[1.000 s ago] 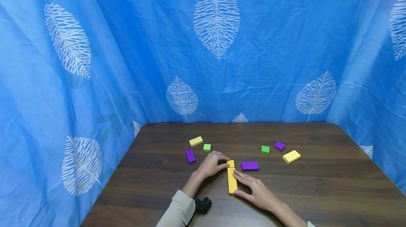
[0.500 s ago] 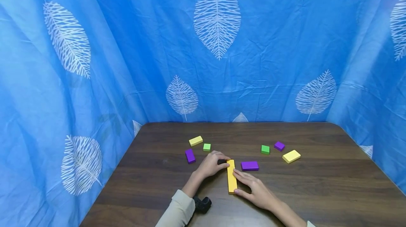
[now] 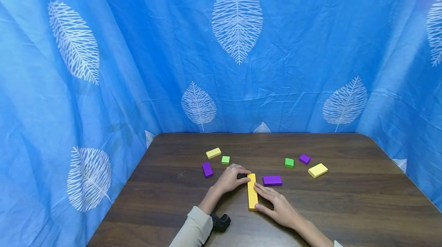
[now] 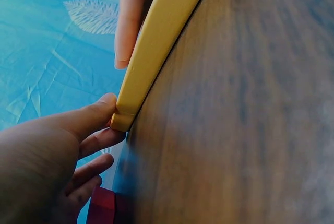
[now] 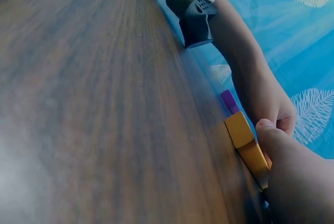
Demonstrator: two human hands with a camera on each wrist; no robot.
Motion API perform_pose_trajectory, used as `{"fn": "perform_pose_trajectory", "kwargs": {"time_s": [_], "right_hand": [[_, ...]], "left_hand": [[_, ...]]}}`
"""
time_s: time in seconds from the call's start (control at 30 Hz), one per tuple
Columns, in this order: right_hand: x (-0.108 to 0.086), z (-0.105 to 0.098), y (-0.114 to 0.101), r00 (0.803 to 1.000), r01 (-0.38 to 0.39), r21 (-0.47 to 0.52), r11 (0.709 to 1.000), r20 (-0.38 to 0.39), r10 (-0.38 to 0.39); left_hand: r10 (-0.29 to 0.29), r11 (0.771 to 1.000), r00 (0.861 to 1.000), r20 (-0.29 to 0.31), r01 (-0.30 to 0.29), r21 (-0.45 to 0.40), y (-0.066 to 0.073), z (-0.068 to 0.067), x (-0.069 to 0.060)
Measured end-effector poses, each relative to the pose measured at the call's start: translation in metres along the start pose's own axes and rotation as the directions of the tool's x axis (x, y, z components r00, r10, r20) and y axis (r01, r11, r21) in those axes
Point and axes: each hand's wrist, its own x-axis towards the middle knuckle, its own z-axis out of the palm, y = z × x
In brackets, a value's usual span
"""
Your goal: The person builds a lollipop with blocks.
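Two orange-yellow blocks lie end to end on the table, a short one (image 3: 251, 178) at the far end and a long one (image 3: 253, 197) nearer. My left hand (image 3: 229, 179) pinches the short block between thumb and fingers; the left wrist view shows the thumb and a fingertip at its end (image 4: 121, 121). My right hand (image 3: 280, 208) holds the long block along its right side, thumb near the close end, fingers toward the joint. In the right wrist view the right thumb rests against the long block (image 5: 240, 130). The blocks touch in a straight line.
A purple block (image 3: 272, 180) lies just right of the pair. Farther left are a pale yellow block (image 3: 213, 153), a green one (image 3: 225, 160) and a purple one (image 3: 207, 170). To the right lie green (image 3: 289, 163), purple (image 3: 304, 158) and yellow (image 3: 317, 170) blocks.
The long yellow block has shifted slightly away from the body, and the seam against the short block has narrowed. Both hands keep nearly the same place.
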Motion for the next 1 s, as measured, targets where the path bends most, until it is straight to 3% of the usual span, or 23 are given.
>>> {"fn": "perform_pose_trajectory", "kwargs": {"time_s": [0.4, 0.87, 1.0], "right_hand": [[0.009, 0.01, -0.005, 0.984, -0.173, 0.067, 0.983, -0.018, 0.175], [0.013, 0.008, -0.005, 0.984, -0.176, 0.045, 0.983, 0.005, 0.176], [0.012, 0.009, -0.004, 0.985, -0.171, 0.031, 0.985, 0.004, 0.171]], "left_hand": [[0.001, 1.0, 1.0, -0.003, -0.001, 0.024, 0.001, -0.003, -0.001], [-0.001, 0.999, 1.0, -0.003, 0.001, 0.042, 0.003, -0.004, 0.0], [-0.023, 1.0, 1.0, -0.017, 0.023, 0.0, 0.001, -0.008, -0.002]]}}
